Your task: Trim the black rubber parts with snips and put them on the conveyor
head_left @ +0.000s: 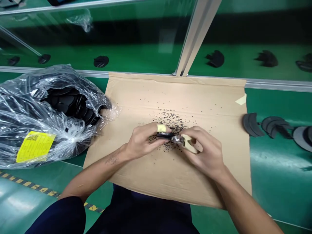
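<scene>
The small black part pinched in the left hand is mostly hidden by its fingers, so its shape cannot be told. The tool in the right hand shows only a tip; its metal end is blurred. Left of the left hand, the plastic bag runs off the edge, its contents veiled by glare. Far right of the right hand, the grey curved pieces are cut off.

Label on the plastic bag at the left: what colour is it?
Yellow, with small dark print. The label on the clear plastic bag shows best in the head view.
</scene>
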Tool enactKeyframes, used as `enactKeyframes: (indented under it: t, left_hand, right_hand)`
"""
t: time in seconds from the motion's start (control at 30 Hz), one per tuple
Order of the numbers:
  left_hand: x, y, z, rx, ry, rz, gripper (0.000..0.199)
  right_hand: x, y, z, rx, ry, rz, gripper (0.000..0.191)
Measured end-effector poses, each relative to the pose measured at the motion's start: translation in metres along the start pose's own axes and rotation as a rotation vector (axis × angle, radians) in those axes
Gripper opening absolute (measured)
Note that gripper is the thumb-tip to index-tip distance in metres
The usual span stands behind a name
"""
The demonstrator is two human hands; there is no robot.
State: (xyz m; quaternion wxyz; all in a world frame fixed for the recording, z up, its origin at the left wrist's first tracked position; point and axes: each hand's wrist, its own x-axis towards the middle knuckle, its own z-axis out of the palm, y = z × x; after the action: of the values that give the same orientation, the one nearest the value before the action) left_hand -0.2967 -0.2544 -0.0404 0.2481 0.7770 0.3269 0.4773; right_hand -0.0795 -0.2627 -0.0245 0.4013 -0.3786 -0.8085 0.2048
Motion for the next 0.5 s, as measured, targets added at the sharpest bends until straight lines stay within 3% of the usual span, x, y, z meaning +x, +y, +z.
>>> enactKeyframes:
  t: [0.07, 0.13, 0.27, 0.4, 0.5]
  left_hand:
    - [0.0, -0.002, -0.002, 0.194, -0.072, 0.098, 0.025]
    - [0.001, -0.003, -0.003, 0.288, -0.129, 0.133, 0.029]
    - [0.001, -0.006, -0.003, 0.111, -0.067, 0.045, 0.029]
    - [0.002, -0.005, -0.004, -0.053, -0.004, -0.109, 0.031]
    - [0.002, -0.003, -0.005, -0.107, -0.005, -0.142, 0.029]
  right_hand:
    - [0.0, -0.001, 0.0, -0.123, 0.009, -0.172, 0.017]
    - [0.001, -0.003, -0.002, -0.163, -0.003, -0.245, 0.019]
    - [0.004, -0.002, -0.011, -0.002, -0.006, -0.114, 0.029]
    - [0.008, 0.009, -0.016, -0.169, -0.006, -0.025, 0.024]
    - [0.007, 0.016, -0.015, -0.273, -0.057, -0.023, 0.019]
